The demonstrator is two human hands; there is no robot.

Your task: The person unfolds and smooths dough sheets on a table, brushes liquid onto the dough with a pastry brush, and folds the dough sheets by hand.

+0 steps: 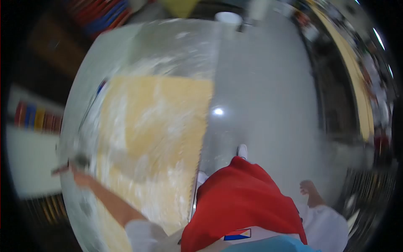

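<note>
A broad sheet of yellow dough (163, 122), dusted with flour, lies on the table with a zigzag right edge. My left hand (79, 176) reaches over the table's left side, beside the dough. Its fingers are closed around a brown-handled tool (62, 169); motion blur hides the tool's exact kind. A round grey blur next to that hand may be the tool's head or a shadow. Low at my right side hangs my right hand (308, 187), fingers loosely curled in, with nothing seen in it, apart from the table.
The floury table (176, 42) extends beyond the dough. A thin rod-like thing (90, 107) with a blue end lies along its left side. A white bucket (228, 19) stands past the far end. Colored stacked trays (103, 17) are behind; a long counter (344, 63) runs along the right.
</note>
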